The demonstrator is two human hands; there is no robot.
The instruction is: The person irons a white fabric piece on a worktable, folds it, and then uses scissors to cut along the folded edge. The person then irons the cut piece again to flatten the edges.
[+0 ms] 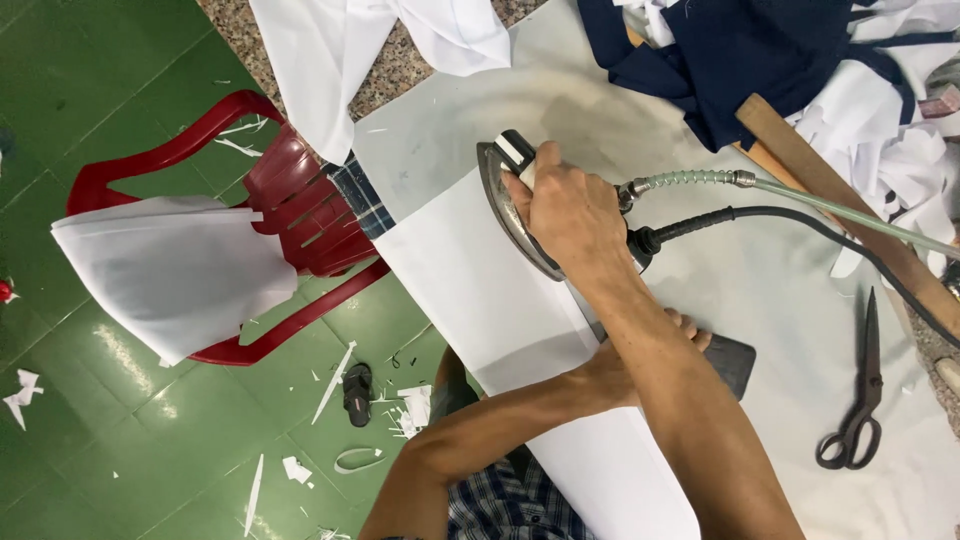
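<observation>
My right hand (570,212) is shut on the handle of a steam iron (497,190), which rests flat on a long strip of white fabric (480,290) on the white-covered table (760,290). A black cord (800,213) and a clear hose (830,205) run from the iron's rear to the right. My left arm crosses under my right forearm. My left hand (602,376) lies on the fabric beside a dark flat block (738,362), with its fingertips at the block's edge. Its grip is hidden by my right arm.
Black scissors (858,400) lie at the table's right, near a wooden strip (830,190). Navy cloth (740,50) and white pieces are heaped at the back. A red plastic chair (300,210) with white cloth (170,270) stands on the green floor, with scraps and a sandal (357,392).
</observation>
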